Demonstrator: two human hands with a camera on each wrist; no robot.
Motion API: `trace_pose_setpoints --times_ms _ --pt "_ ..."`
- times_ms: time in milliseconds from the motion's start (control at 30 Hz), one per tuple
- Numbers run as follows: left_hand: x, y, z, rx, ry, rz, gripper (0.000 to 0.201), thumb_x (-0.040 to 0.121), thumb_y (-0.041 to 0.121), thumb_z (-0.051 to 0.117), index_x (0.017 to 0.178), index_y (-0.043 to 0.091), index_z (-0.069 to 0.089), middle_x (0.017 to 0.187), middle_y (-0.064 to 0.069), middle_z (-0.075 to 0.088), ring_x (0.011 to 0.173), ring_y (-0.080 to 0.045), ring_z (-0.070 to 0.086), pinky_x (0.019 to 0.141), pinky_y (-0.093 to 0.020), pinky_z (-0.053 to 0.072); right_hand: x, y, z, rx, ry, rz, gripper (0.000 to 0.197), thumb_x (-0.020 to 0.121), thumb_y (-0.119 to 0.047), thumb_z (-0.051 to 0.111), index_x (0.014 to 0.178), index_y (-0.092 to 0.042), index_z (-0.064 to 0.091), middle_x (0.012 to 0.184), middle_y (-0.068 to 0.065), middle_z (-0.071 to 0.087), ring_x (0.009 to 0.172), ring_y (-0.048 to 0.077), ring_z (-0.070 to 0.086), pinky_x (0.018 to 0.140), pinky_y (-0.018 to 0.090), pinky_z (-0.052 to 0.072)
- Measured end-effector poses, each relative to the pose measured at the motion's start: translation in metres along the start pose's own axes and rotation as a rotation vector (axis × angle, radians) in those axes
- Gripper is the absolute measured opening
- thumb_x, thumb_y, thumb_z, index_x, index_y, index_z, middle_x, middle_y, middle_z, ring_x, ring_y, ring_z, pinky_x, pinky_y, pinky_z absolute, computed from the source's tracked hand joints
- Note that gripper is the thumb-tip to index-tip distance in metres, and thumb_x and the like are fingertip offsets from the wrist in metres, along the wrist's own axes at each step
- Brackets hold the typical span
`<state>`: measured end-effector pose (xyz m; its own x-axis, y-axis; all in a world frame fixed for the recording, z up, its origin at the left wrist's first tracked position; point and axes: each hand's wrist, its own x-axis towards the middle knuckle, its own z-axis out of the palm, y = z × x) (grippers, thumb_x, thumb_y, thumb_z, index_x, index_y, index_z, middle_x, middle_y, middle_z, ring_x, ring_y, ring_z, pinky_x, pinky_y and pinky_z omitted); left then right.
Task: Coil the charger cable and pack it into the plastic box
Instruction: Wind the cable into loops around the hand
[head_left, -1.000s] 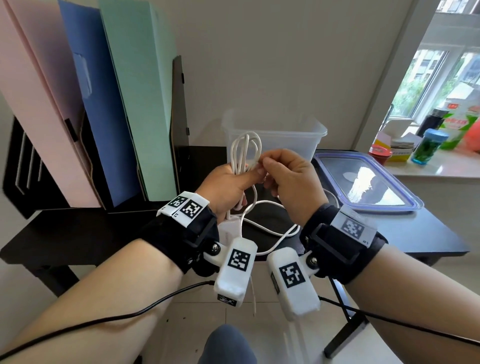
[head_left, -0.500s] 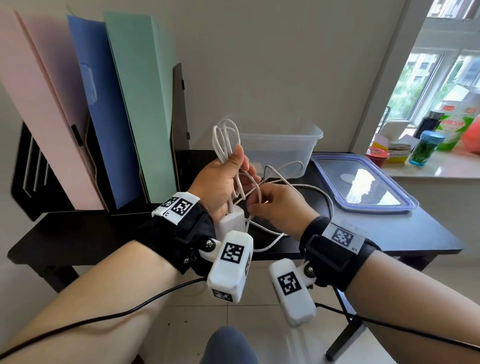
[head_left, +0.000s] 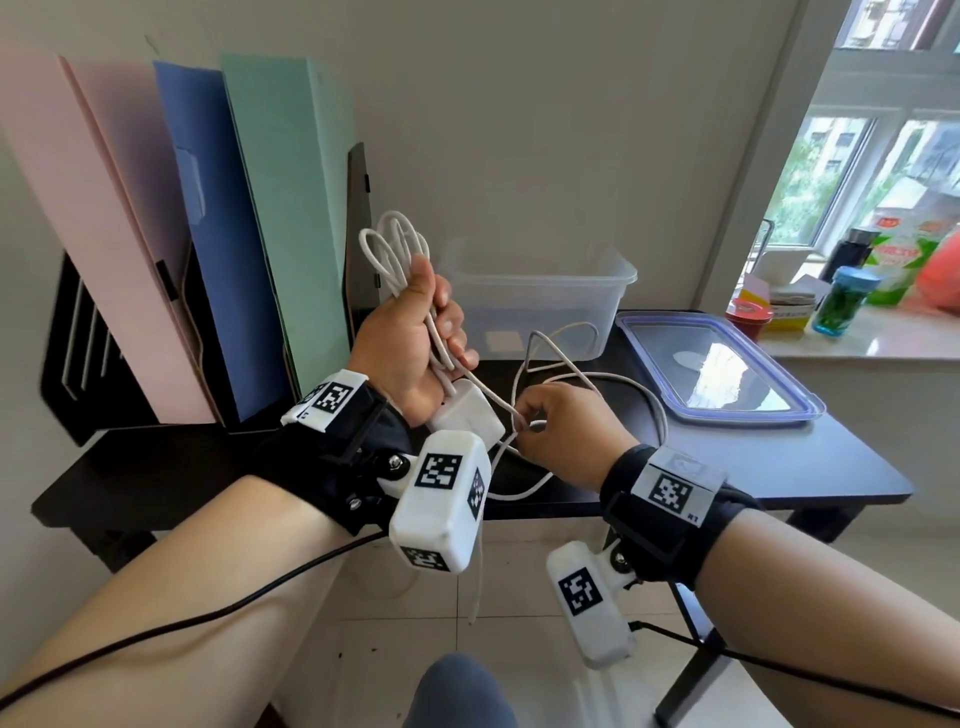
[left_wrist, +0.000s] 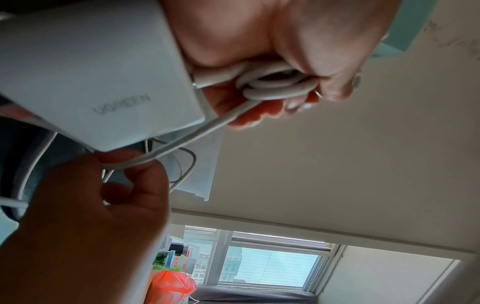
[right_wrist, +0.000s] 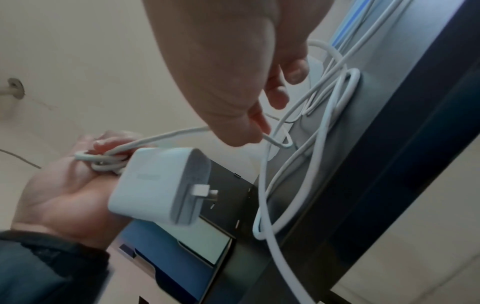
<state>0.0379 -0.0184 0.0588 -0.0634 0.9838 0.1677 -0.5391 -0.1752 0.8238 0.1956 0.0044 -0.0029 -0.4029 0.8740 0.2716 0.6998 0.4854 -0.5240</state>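
My left hand (head_left: 415, 338) grips a bundle of white cable loops (head_left: 396, 249) that stick up above the fist. The white charger brick (head_left: 467, 415) hangs just below that hand. In the left wrist view the coiled cable (left_wrist: 278, 85) sits under the thumb beside the brick (left_wrist: 91, 72). My right hand (head_left: 561, 431) pinches the loose cable strand (head_left: 498, 402) just right of the brick. More loose cable (head_left: 587, 376) lies in loops on the black desk. The clear plastic box (head_left: 540, 296) stands open behind the hands.
The box lid (head_left: 717, 374) lies flat on the black desk (head_left: 779, 467) to the right. Pink, blue and green folders (head_left: 208, 234) stand in a black rack at the left. Bottles and packets (head_left: 841, 296) crowd the windowsill at far right.
My left hand has lifted with the coil and shifted left. My right hand has dropped from the coil down to the loose strand beside the brick.
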Motion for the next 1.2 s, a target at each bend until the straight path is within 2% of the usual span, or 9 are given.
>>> trace_pose_setpoints --times_ms 133,233,367,500,633,800,967,1100,1200 --pt "0.0 0.004 -0.003 0.052 0.105 0.003 0.041 0.091 0.044 0.047 0.06 0.019 0.038 0.042 0.008 0.03 0.037 -0.007 0.025 0.04 -0.017 0.027 0.0 0.011 -0.002 0.199 0.048 0.129 0.017 0.079 -0.017 0.063 0.066 -0.024 0.054 0.061 -0.008 0.057 0.053 0.006 0.048 0.054 0.017 0.042" --pt "0.001 0.002 -0.007 0.115 0.136 -0.036 0.038 0.09 0.041 0.053 0.062 0.018 0.038 0.042 0.008 0.03 0.034 -0.006 0.025 0.038 -0.018 0.026 0.001 0.015 -0.005 0.441 0.131 0.229 0.018 0.078 -0.018 0.065 0.064 -0.023 0.055 0.061 0.0 0.061 0.052 0.014 0.052 0.06 0.039 0.052" --pt "0.001 -0.001 -0.012 0.159 0.125 -0.105 0.037 0.09 0.041 0.052 0.063 0.018 0.04 0.043 0.007 0.029 0.033 -0.006 0.023 0.036 -0.017 0.024 0.002 0.015 -0.016 0.366 0.242 0.149 0.012 0.077 -0.022 0.069 0.072 -0.018 0.059 0.064 -0.003 0.059 0.054 0.01 0.048 0.058 0.028 0.045" --pt "0.001 0.005 -0.01 0.115 0.09 -0.126 0.04 0.091 0.045 0.048 0.062 0.018 0.04 0.045 0.007 0.028 0.033 -0.006 0.023 0.037 -0.016 0.023 -0.002 0.018 -0.018 0.013 0.081 -0.002 0.01 0.078 -0.015 0.064 0.073 -0.02 0.056 0.061 -0.012 0.051 0.058 0.007 0.046 0.056 0.021 0.035" --pt "0.001 0.005 -0.011 0.133 0.073 -0.149 0.04 0.09 0.046 0.049 0.062 0.018 0.04 0.045 0.006 0.027 0.032 -0.006 0.023 0.037 -0.016 0.023 -0.003 0.021 -0.018 -0.099 0.104 0.0 0.009 0.081 -0.016 0.059 0.076 -0.021 0.053 0.064 -0.011 0.05 0.061 0.012 0.046 0.054 0.016 0.033" --pt "-0.001 -0.004 -0.019 0.324 0.109 -0.221 0.033 0.085 0.039 0.06 0.067 0.019 0.04 0.042 0.008 0.028 0.032 -0.005 0.022 0.036 -0.017 0.021 0.003 0.018 -0.028 0.175 0.266 0.105 0.01 0.08 -0.021 0.067 0.075 -0.017 0.06 0.069 0.0 0.064 0.065 0.015 0.058 0.063 0.021 0.045" --pt "-0.004 -0.009 -0.014 0.379 0.042 -0.273 0.04 0.066 0.04 0.07 0.07 0.02 0.035 0.042 0.009 0.028 0.032 -0.004 0.02 0.035 -0.016 0.019 0.009 0.005 -0.039 0.439 0.364 0.089 0.017 0.077 -0.02 0.072 0.068 -0.022 0.057 0.06 -0.007 0.057 0.05 0.002 0.047 0.056 0.015 0.042" --pt "-0.007 -0.015 -0.007 0.441 -0.038 -0.296 0.041 0.056 0.029 0.075 0.079 0.017 0.043 0.045 0.009 0.037 0.035 -0.004 0.024 0.034 -0.016 0.025 0.013 -0.003 -0.039 0.443 0.372 0.091 0.02 0.08 -0.024 0.068 0.068 -0.023 0.052 0.059 -0.008 0.05 0.054 0.009 0.044 0.059 0.026 0.042" --pt "-0.008 -0.021 -0.005 0.506 -0.081 -0.319 0.04 0.059 0.014 0.079 0.084 0.015 0.047 0.057 0.003 0.044 0.035 -0.005 0.031 0.035 -0.018 0.028 0.013 -0.008 -0.038 0.379 0.38 0.11 0.025 0.083 -0.031 0.064 0.067 -0.023 0.046 0.058 -0.009 0.045 0.053 0.009 0.04 0.056 0.023 0.037"
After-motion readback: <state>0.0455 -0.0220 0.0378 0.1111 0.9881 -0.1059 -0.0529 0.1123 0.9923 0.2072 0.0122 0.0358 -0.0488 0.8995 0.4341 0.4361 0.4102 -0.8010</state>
